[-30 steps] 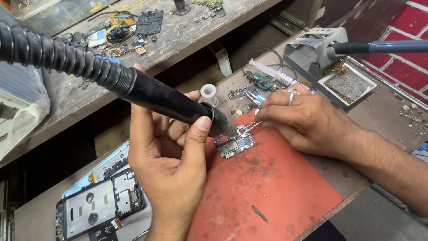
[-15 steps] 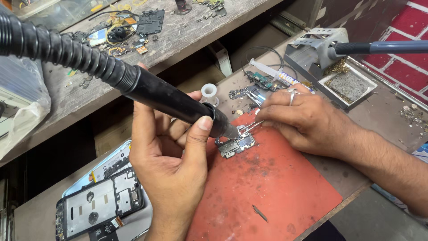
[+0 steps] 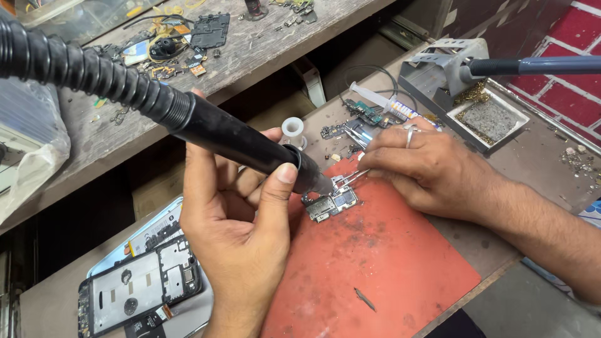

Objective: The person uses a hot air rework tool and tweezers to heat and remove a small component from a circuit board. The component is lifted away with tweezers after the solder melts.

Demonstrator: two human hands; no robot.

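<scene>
My left hand [image 3: 241, 219] grips a black hot-air handpiece [image 3: 238, 139] with a ribbed hose [image 3: 75, 69]; its nozzle points down at a small phone circuit board [image 3: 330, 203] lying on a red mat [image 3: 375, 263]. My right hand [image 3: 426, 166], a ring on one finger, pinches metal tweezers [image 3: 352, 178] whose tips touch the board's upper edge beside the nozzle.
An opened phone frame [image 3: 141, 291] lies at the lower left. A soldering-iron stand [image 3: 441, 66] with a blue-handled iron [image 3: 538, 64], a sponge tray [image 3: 488, 119], a syringe [image 3: 382, 103], a white spool [image 3: 292, 128] and loose board parts [image 3: 366, 116] sit behind. The back shelf [image 3: 250, 50] holds scattered parts.
The handpiece nozzle has shifted slightly lower and closer to the board. Both hands otherwise hold their places.
</scene>
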